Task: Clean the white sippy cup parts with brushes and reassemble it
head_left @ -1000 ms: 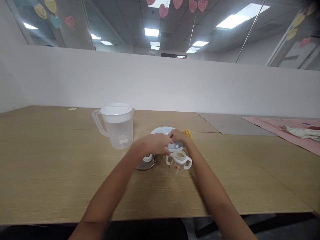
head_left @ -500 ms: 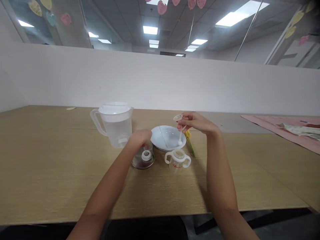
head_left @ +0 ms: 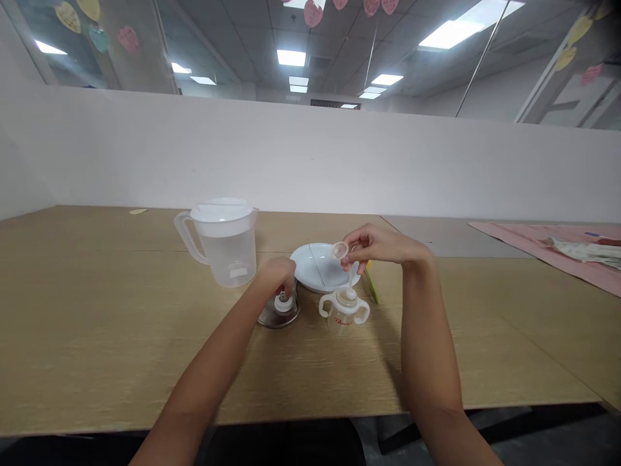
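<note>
My right hand (head_left: 361, 248) pinches a small part with a clear round disc (head_left: 340, 250) and a thin white stem, whose lower end is at the mouth of a two-handled clear bottle (head_left: 342, 317). My left hand (head_left: 281, 275) is closed at a white ring with a nipple (head_left: 284, 301) on a round metal lid or tray (head_left: 278, 321); the fingertips are partly hidden. Behind the bottle sits a white bowl (head_left: 317, 262) with a thin stick or line across it.
A clear pitcher with a white lid (head_left: 228, 243) stands at the left. A yellow flower with a green stem (head_left: 372, 285) lies right of the bowl. Farther right, a pink cloth (head_left: 524, 239) carries a white cloth (head_left: 582, 251).
My right hand has lowered the stemmed part from over the bowl to the bottle's mouth, its disc tilting. My left hand has moved down onto the white ring.
</note>
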The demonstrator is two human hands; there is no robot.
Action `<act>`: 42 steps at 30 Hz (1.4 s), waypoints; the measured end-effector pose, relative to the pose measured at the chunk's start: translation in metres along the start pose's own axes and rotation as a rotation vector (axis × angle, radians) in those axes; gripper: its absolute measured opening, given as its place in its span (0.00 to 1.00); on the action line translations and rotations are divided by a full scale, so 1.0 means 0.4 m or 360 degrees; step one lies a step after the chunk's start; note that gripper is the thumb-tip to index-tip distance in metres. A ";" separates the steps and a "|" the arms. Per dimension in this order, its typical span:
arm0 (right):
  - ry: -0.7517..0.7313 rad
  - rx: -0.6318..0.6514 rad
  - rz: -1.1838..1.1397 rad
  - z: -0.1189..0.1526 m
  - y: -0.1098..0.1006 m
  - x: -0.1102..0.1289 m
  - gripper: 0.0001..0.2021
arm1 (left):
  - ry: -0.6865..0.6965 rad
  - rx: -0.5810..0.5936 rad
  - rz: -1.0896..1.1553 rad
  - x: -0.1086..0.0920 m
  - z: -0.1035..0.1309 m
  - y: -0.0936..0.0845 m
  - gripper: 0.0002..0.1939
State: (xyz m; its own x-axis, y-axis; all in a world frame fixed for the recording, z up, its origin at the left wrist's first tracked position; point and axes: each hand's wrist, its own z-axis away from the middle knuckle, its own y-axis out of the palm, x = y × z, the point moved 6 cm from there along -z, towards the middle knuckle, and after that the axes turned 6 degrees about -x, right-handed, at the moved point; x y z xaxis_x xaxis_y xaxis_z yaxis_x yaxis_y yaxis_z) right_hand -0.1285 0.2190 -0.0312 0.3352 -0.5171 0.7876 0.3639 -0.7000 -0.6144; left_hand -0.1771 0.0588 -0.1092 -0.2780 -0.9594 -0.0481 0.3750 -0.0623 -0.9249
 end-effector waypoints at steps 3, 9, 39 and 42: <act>0.0073 -0.0005 0.0047 -0.005 -0.003 -0.022 0.13 | -0.0022 0.0035 0.0007 0.003 -0.009 0.011 0.09; 0.0255 0.0095 0.0161 -0.025 0.010 -0.067 0.11 | -0.0042 0.0052 0.0022 0.009 -0.005 0.007 0.05; -0.0731 -0.0483 -0.0009 -0.065 0.031 0.067 0.27 | 0.1362 -0.1262 0.1360 -0.057 0.214 -0.219 0.06; -0.0728 -0.0447 0.0043 -0.062 0.035 0.068 0.27 | 0.1317 -0.1237 0.1357 -0.059 0.211 -0.217 0.08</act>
State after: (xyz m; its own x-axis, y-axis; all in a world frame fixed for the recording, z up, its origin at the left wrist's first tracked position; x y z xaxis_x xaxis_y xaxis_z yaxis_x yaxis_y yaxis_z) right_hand -0.1360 0.1830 -0.0172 0.7084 -0.3131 0.6325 0.1245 -0.8267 -0.5487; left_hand -0.1284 0.0636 0.0041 -0.7481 -0.1732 -0.6406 0.1896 0.8693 -0.4565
